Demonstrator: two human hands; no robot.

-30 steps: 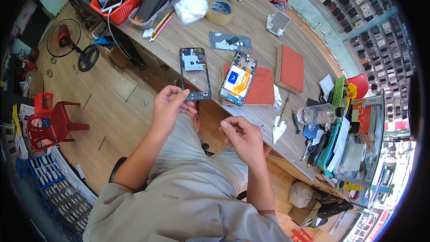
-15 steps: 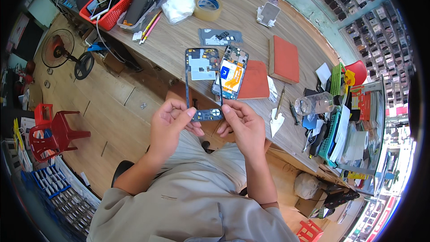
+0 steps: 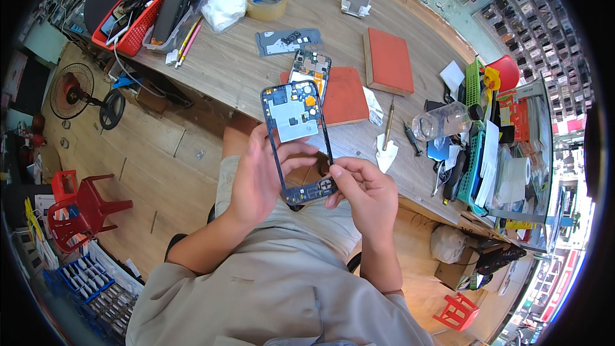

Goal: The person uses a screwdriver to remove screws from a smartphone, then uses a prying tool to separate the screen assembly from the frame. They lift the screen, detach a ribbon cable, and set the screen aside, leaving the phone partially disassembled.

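Note:
Over my lap I have a black phone mid-frame [image 3: 296,122], its upper part a grey plate with gold and orange bits, its middle an open gap. My right hand [image 3: 368,186] pinches its lower right corner between thumb and fingers. Beside the left rail is my left hand [image 3: 251,176], fingers stretched apart behind the frame; whether they touch it is hard to tell. Beyond, a phone body with exposed circuit board [image 3: 312,64] lies partly hidden by the frame. A grey phone back panel [image 3: 288,41] rests farther off on the desk.
On the desk [image 3: 333,13] are a red book [image 3: 389,61], a second red book [image 3: 349,97], a tape roll [image 3: 266,4], a clear bottle [image 3: 442,122] and a screwdriver [image 3: 389,127]. A red basket [image 3: 131,41] stands at far left, a red chair [image 3: 86,211] on the floor.
The mid-frame has tilted and come nearer to me. My left hand has released its pinch on the lower left corner and moved up along the left rail, fingers spreading behind. My view has shifted.

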